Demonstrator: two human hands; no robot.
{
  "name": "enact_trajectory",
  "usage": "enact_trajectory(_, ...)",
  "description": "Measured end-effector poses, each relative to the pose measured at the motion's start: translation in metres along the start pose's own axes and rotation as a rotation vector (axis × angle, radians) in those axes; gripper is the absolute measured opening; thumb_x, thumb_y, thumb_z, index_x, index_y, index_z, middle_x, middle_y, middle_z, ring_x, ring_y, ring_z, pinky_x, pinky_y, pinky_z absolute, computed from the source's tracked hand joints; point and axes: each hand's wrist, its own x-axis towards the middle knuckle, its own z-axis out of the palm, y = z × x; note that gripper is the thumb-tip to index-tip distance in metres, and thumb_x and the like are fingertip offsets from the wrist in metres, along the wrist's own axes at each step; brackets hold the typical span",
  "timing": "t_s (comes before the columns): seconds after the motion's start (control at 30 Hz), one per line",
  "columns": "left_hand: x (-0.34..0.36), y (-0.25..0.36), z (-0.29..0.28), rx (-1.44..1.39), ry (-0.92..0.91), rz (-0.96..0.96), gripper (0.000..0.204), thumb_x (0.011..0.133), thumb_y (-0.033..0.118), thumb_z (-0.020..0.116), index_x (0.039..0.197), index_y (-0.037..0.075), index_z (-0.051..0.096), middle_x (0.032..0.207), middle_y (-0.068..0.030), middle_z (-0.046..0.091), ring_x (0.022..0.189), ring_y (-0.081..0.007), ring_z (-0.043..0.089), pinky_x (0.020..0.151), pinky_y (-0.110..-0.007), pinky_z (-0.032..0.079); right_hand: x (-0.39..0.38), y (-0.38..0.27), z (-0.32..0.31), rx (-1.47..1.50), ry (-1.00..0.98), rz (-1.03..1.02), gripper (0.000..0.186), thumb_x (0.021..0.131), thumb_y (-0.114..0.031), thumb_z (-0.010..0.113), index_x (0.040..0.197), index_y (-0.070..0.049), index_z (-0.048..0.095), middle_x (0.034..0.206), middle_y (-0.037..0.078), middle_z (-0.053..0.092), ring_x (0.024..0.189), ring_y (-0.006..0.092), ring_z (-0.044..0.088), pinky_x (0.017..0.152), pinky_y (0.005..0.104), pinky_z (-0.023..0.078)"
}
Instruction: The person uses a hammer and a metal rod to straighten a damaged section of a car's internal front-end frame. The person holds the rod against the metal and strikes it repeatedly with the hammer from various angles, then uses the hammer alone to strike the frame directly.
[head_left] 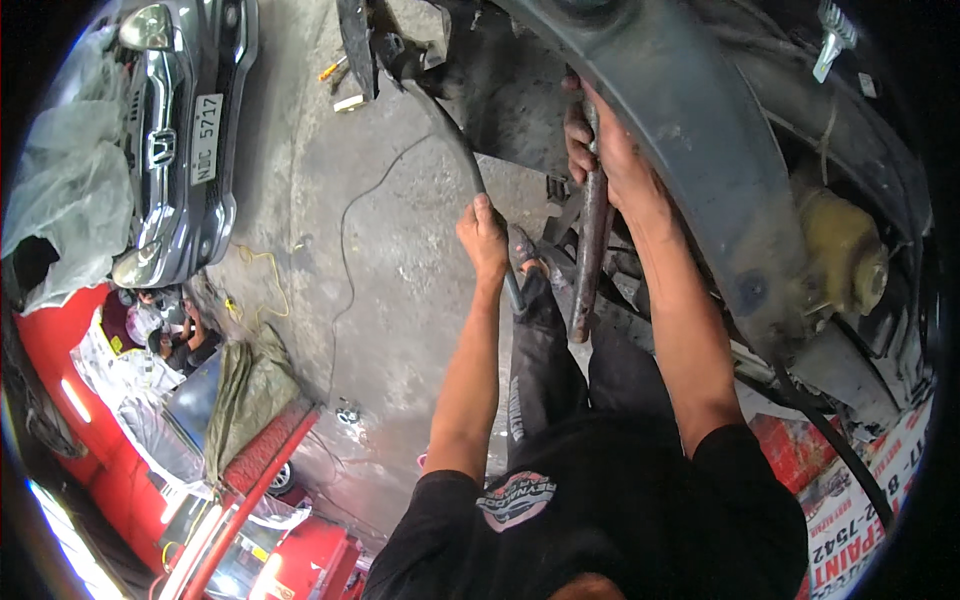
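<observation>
Two grips are in use beside the curved dark panel (690,150), the landmark for all positions below.

The right hand (617,162) is immediately left of the panel. Its fingers curl around the upper part of a rusty bar (591,245) and clamp it against the palm. The bar lies left of the panel and extends downward from the hand, its lower end in plain view. This high hold presumably lets the bar hang steady beneath the fist, close to the panel. Contact between bar and panel cannot be confirmed.

The left hand (483,237) is further left of the panel, beyond the bar. Its fingers are wrapped around a dark grey strip (462,150), thumb uppermost, with no visible gap. The strip projects past both sides of the fist; holding it between its ends probably controls its swing. Its upper run leads toward a black part (358,45), well left of the panel; whether the two are joined cannot be told. A yellowish container (845,250) sits just right of the panel.
</observation>
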Motion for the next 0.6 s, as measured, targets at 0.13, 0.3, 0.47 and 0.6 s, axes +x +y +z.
enact_trajectory(0.13,-0.003,0.009,0.005,0.013,-0.036,0.02,0.06,0.106,0.055,0.05,0.069,0.008,0.049,0.055,-0.0007,0.047,0.046,-0.0102,0.044,0.043,-0.029,0.034,-0.006,-0.009,0.021,-0.441,-0.282,0.102,0.04,0.104,-0.046,0.058,0.108,-0.006,0.058,0.064,-0.004,0.045,0.044,0.0081,0.042,0.042,0.0273,0.038)
enact_trajectory(0.3,-0.007,0.023,0.02,0.014,0.014,0.061,0.061,0.107,0.055,0.05,0.067,0.008,0.047,0.055,-0.0007,0.047,0.046,-0.0105,0.044,0.042,-0.029,0.033,-0.012,-0.007,0.008,-0.309,-0.048,0.092,0.04,0.103,-0.044,0.062,0.103,-0.005,0.06,0.059,-0.003,0.044,0.041,0.0085,0.041,0.041,0.0276,0.037)
enact_trajectory(0.47,-0.009,0.014,0.016,0.048,0.088,0.025,0.065,0.104,0.058,0.054,0.064,0.007,0.048,0.054,-0.0007,0.047,0.047,-0.01,0.044,0.042,-0.03,0.034,-0.013,0.004,-0.019,-0.091,-0.003,0.033,0.04,0.102,-0.045,0.062,0.107,-0.006,0.06,0.058,-0.003,0.044,0.041,0.0079,0.041,0.038,0.0263,0.037)
enact_trajectory(0.6,-0.011,0.016,0.012,0.047,0.056,0.002,0.065,0.103,0.058,0.054,0.064,0.007,0.048,0.054,-0.0009,0.048,0.047,-0.0101,0.044,0.043,-0.03,0.034,-0.011,-0.009,0.014,-0.092,0.066,0.059,0.04,0.103,-0.045,0.061,0.107,-0.006,0.06,0.06,-0.002,0.045,0.041,0.0088,0.043,0.038,0.0265,0.037)
